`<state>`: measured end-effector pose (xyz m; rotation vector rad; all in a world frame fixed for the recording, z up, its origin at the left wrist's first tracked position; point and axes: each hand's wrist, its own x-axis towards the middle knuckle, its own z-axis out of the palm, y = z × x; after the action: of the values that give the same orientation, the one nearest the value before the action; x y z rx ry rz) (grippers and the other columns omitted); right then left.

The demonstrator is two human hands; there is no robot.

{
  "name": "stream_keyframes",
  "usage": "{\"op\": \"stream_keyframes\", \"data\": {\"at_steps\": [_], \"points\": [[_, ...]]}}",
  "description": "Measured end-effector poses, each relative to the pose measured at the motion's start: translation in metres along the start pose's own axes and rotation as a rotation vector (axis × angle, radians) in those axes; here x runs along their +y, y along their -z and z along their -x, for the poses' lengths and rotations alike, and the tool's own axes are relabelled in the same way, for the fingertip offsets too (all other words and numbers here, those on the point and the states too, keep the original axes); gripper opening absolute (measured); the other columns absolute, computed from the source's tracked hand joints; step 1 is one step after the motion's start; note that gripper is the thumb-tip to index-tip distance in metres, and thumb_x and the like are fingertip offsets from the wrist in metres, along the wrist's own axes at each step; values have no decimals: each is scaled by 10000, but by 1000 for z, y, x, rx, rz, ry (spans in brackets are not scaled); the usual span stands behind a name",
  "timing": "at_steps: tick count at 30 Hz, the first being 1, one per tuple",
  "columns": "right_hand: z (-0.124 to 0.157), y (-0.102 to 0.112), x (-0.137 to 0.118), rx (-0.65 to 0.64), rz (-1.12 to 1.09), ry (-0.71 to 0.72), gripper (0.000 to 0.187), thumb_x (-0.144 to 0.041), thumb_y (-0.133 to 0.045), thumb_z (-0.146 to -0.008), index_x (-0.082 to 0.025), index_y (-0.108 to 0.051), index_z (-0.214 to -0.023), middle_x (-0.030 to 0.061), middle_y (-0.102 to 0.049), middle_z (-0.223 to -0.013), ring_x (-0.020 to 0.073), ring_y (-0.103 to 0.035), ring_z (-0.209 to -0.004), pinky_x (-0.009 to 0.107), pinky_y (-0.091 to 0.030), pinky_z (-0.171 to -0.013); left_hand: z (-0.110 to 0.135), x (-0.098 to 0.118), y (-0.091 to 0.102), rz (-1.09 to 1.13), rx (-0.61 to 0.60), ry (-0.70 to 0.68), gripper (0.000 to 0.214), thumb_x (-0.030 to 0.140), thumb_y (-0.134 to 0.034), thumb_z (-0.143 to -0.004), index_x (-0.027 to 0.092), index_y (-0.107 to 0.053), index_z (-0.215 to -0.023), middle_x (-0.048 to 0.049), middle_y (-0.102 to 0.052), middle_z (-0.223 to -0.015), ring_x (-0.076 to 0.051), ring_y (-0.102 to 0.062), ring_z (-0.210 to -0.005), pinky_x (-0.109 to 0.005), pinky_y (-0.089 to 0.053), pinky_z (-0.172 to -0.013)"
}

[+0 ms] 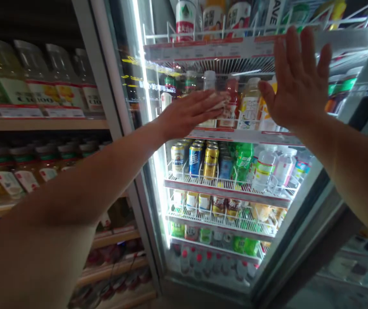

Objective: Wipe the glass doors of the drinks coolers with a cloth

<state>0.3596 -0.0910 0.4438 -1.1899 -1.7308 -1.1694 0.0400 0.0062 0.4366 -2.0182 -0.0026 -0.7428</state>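
Note:
My left hand (193, 111) reaches across to the glass door (251, 71) of a lit drinks cooler. Its fingers lie stretched over a crumpled pale cloth (221, 102) pressed to the glass; part of the cloth is hidden beneath them. To the right and higher up, my right hand (300, 86) rests flat against the door, fingers apart, holding nothing. Behind the glass, a red drink bottle (233, 96) and a yellowish bottle (248, 103) stand near my left hand.
Lower wire racks hold a blue can (195, 159), a gold can (211, 161) and green bottles (243, 159). Wooden shelves (45, 124) with rows of jars (8, 77) are on the left. A metal door frame (300, 206) slants along the right. Lit signs reflect in the glass.

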Motion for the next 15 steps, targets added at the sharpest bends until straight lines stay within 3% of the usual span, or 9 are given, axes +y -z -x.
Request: {"op": "stream_keyframes", "data": {"at_steps": [4, 6, 10, 12, 15], "points": [[0, -1, 1, 12, -1, 6, 810, -624, -248, -1093, -212, -81, -1770, 70, -49, -1820, 312, -2, -1689, 644, -24, -1347, -7, -28, 7, -56, 124, 170, 527, 170, -262, -1174, 222, -361, -1690, -37, -281, -1779, -246, -205, -1663, -598, -265, -1372], [1, -1, 1, 18, -11, 7, 800, -614, -238, -1095, -209, -91, -1769, 77, -53, -1819, 311, -4, -1689, 645, -23, -1346, -7, -28, 3, -57, 193, 159, 518, 162, -279, -1174, 226, -382, -1678, -40, -306, -1771, -227, -180, -1669, -578, -269, -1373], [1, 0, 0, 11, -20, 8, 820, -621, -264, -1089, -197, -92, -1769, 92, -55, -1818, 321, -1, -1688, 657, -21, -1343, -4, -9, 2, -36, 30, -92, 491, 158, -286, -1183, 220, -464, -1637, -64, -443, -1706, -232, -239, -1650, -534, -422, -1296], [1, 0, 0, 6, -13, 0, 816, -611, -289, -1083, -221, -81, -1769, 75, -50, -1819, 313, 3, -1688, 665, -21, -1340, -7, -8, 7, -21, -31, -56, 488, 202, -286, -1192, 257, -459, -1645, -40, -417, -1721, -239, -272, -1640, -554, -420, -1293], [1, -2, 2, 17, -4, 10, 765, -530, -271, -1089, -266, -42, -1770, 33, -24, -1821, 291, 18, -1689, 680, -26, -1337, -12, -9, 8, -25, 31, 132, 498, 253, -257, -1194, 297, -443, -1654, -7, -378, -1741, -246, -207, -1659, -618, -350, -1317]]}}
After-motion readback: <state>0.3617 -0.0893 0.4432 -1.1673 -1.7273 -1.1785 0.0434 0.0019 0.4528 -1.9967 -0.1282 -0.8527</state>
